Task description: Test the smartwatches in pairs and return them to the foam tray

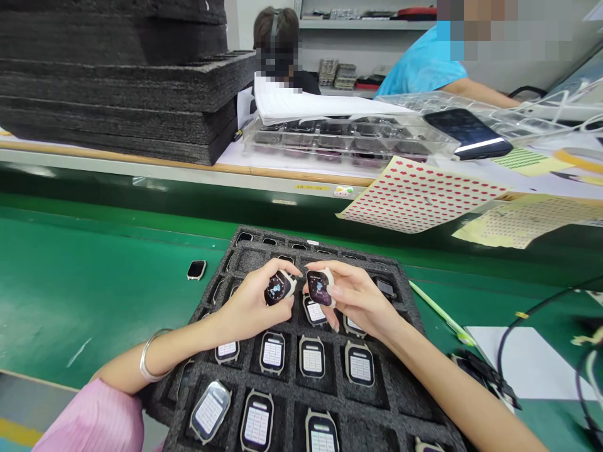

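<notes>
My left hand (pixel 264 292) grips a smartwatch body (pixel 277 289) without a strap, its dark screen lit with a small blue picture. Close beside it, my right hand (pixel 355 292) holds a second strapless smartwatch (pixel 318 287), also lit, between thumb and fingers. Both are held above a black foam tray (pixel 294 392) with square pockets. Several watches lie in those pockets, many showing a white grid screen, such as one watch (pixel 312 356) below my hands. Some pockets on the right hold no watch. Fingers hide part of the tray's middle.
A single watch (pixel 196 270) lies on the green table (pixel 117 263) left of the tray. Right are a green pen (pixel 443 314), white paper (pixel 527 361) and cables. Black foam stacks (pixel 113 94), clear trays (pixel 330 135) and a phone (pixel 466 133) occupy the shelf. Two people are beyond.
</notes>
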The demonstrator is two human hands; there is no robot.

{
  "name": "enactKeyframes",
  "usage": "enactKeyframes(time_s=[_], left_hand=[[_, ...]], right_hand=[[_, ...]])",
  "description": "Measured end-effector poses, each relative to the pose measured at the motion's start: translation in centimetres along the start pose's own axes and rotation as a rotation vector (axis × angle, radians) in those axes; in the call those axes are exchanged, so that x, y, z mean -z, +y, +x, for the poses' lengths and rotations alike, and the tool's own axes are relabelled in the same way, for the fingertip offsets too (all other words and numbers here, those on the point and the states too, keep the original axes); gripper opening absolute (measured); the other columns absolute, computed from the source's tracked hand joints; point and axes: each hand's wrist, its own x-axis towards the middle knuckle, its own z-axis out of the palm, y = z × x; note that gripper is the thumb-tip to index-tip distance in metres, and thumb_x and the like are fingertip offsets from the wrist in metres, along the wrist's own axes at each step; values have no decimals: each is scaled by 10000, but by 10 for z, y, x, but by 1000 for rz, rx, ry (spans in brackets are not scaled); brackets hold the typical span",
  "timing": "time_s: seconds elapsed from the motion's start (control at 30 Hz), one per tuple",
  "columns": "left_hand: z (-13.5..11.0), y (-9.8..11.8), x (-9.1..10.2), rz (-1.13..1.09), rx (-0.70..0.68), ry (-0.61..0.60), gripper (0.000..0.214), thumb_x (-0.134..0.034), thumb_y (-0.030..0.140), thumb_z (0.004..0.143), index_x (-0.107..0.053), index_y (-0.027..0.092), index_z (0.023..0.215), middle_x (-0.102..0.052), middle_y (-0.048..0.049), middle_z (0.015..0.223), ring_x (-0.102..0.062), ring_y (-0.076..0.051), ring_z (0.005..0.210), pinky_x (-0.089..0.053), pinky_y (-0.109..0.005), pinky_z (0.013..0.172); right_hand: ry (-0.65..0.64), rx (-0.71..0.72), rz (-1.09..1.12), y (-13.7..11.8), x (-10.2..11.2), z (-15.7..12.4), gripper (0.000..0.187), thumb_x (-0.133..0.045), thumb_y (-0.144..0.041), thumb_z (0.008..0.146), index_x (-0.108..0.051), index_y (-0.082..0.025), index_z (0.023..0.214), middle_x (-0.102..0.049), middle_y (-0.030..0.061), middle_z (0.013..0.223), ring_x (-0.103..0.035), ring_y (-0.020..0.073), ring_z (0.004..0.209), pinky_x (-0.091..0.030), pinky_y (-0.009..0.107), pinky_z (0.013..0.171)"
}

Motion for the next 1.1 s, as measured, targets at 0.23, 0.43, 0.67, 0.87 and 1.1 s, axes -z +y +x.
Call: enactKeyframes(time_s=[0.23, 0.43, 0.67, 0.87, 1.1], left_hand=[[-1, -1, 0, 28, -25, 34, 311, -558, 150, 807, -518, 201, 1112, -579, -4, 876, -526, -142, 738, -418, -238, 685], [0, -3, 1, 79, -37, 26, 318, -553, 126, 810, -508, 205, 1114, -577, 6, 870, -526, -135, 738, -420, -231, 700], [0, -4, 0, 99, -40, 42, 309, -555, 94, 790, -531, 202, 1079, -587, 18, 834, -539, -127, 710, -423, -220, 669], [2, -5, 0, 94, -60, 56, 327, -562, 132, 812, -503, 201, 1126, -588, 15, 844, -549, -133, 735, -429, -225, 687], [4, -7, -1, 120, -56, 44, 300, -538, 92, 783, -507, 197, 1063, -578, 25, 827, -545, -125, 719, -410, -222, 661]], right_hand=[[-1, 19, -29, -3, -1, -1, 385, -740, -309, 802, -650, -207, 1162, -697, 71, 932, -619, 127, 464, -509, 230, 379], [-3, 22, -48, -2, -2, -2, 372, -731, -296, 812, -651, -190, 1159, -686, 55, 873, -618, 127, 458, -504, 226, 385], [-11, 29, -34, -2, -1, 0, 328, -721, -266, 825, -663, -189, 1138, -668, 30, 797, -623, 129, 473, -511, 220, 402], [-19, 13, -38, -1, 1, 1, 347, -731, -285, 818, -661, -184, 1142, -662, 31, 797, -621, 132, 477, -522, 231, 409], [-14, 25, -51, 0, 1, 0, 324, -726, -271, 825, -669, -174, 1129, -665, 36, 816, -625, 128, 473, -514, 220, 403]])
